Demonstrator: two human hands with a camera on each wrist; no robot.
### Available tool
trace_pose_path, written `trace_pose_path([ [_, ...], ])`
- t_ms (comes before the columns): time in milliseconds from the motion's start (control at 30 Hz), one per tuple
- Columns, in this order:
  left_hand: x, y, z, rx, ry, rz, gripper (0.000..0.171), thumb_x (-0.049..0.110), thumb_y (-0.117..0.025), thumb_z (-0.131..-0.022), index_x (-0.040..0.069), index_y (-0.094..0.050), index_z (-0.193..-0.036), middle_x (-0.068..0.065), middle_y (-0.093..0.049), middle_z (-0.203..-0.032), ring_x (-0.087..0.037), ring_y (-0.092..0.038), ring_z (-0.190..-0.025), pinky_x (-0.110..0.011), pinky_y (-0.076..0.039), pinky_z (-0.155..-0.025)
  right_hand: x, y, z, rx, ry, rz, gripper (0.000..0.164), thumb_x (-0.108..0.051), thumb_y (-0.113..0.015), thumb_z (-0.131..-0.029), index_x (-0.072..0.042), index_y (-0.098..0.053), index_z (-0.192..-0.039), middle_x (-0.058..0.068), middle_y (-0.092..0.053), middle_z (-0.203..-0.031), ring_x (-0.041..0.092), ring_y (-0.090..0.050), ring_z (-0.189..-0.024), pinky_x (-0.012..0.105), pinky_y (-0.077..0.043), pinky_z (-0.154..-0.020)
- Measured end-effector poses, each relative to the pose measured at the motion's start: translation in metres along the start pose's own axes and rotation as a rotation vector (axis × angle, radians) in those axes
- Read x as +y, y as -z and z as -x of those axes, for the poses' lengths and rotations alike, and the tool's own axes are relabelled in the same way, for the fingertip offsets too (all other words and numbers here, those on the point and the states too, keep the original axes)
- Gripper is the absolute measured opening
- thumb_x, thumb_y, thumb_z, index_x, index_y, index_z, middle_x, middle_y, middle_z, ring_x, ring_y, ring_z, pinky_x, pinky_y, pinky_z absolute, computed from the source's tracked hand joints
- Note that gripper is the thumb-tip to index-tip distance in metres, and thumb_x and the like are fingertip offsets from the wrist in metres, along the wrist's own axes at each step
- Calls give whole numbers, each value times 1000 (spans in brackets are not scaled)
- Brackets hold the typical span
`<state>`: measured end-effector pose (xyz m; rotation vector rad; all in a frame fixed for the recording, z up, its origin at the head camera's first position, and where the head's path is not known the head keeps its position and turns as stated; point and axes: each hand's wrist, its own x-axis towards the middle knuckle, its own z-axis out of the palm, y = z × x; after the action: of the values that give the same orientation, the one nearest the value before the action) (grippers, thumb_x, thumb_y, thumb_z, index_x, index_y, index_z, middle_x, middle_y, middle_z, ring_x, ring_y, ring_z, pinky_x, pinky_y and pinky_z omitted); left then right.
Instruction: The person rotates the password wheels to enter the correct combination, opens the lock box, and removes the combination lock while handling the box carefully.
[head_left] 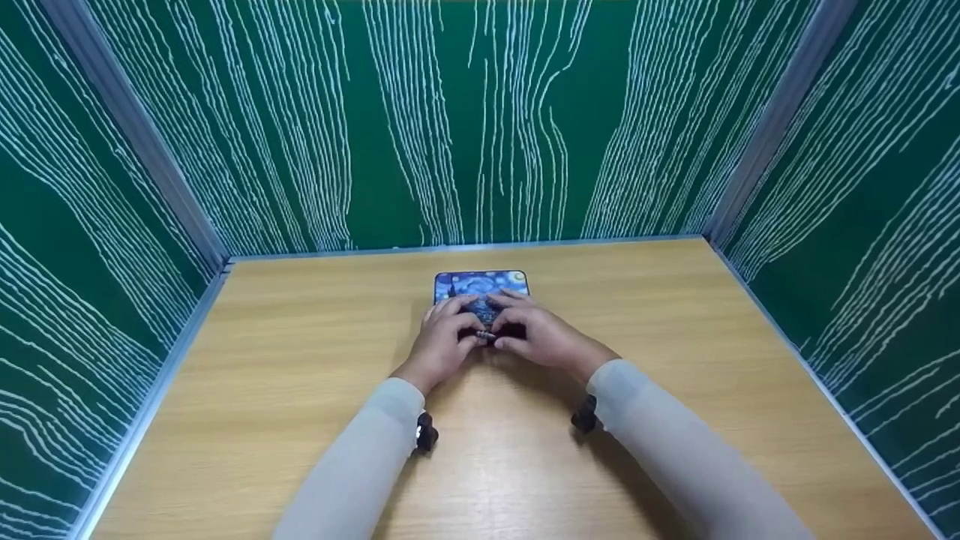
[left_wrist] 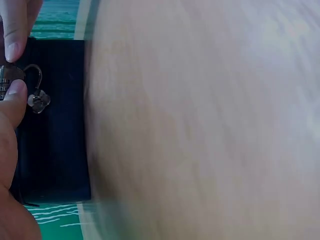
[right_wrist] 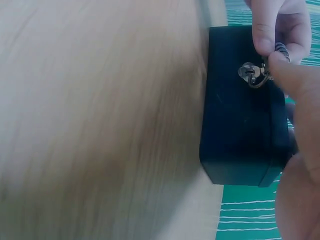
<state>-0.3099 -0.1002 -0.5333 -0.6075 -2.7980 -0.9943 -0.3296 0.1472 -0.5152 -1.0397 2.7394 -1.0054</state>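
A dark box point(right_wrist: 237, 125) with a blue swirling night-sky picture on its lid point(head_left: 480, 283) sits on the table. On its front, a small combination padlock point(head_left: 486, 335) with number dials hangs by its shackle point(left_wrist: 38, 71) at a metal latch point(right_wrist: 246, 72). My left hand point(head_left: 442, 341) comes from the left and pinches the padlock between thumb and finger. From the right, my right hand point(head_left: 546, 336) pinches it too. Other fingers of both hands rest over the lid. The hands partly cover the padlock, so its dial numbers cannot be read.
The wooden table point(head_left: 322, 420) runs out on both sides of the box. Green panels point(head_left: 390, 202) with white wavy lines stand behind and at both sides, joined by grey metal posts point(head_left: 161, 150). Dark wrist cameras point(head_left: 426, 433) sit under both sleeves.
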Motion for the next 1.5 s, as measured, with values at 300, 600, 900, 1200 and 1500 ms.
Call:
trace_pose_path([
  [300, 17, 15, 4, 62, -99, -117, 8, 23, -84, -104, 20, -87, -112, 1, -72, -120, -25, -58, -131, -52, -39, -128, -24, 8, 11, 135, -22, 161, 21, -41, -77, -110, -20, -78, -113, 1, -72, -127, 25, -65, -124, 49, -60, -115],
  [600, 39, 20, 15, 102, -272, -282, 10, 27, -85, -104, 23, -90, -112, 7, -83, -106, -20, -67, -107, -45, -52, -105, -36, 10, 21, -12, -131, -40, 23, -36, -75, -112, -17, -82, -123, -1, -81, -106, 15, -68, -93, 36, -60, -86],
  [900, 42, 20, 20, 141, -393, -361, 12, 31, -86, -104, 23, -91, -112, 7, -83, -101, -18, -68, -98, -33, -54, -86, -36, 17, 25, -93, -132, -111, 26, -23, -82, -107, -11, -81, -129, 2, -83, -107, 14, -72, -92, 31, -63, -85],
  [1200, 40, 25, 22, -34, -273, -208, 35, 42, -88, -99, 18, -88, -124, 2, -87, -118, -18, -73, -110, -36, -65, -104, -38, 18, 28, -122, -184, -84, 26, -26, -88, -102, -15, -83, -126, -3, -83, -103, 14, -74, -90, 34, -68, -87],
  [1500, 38, 21, 25, -131, -188, -231, 33, 49, -85, -101, 23, -90, -121, 7, -87, -113, -17, -73, -108, -38, -64, -94, -35, 10, 33, -128, -120, -6, 21, -19, -91, -99, -13, -84, -117, -2, -84, -100, 9, -74, -87, 28, -66, -81],
])
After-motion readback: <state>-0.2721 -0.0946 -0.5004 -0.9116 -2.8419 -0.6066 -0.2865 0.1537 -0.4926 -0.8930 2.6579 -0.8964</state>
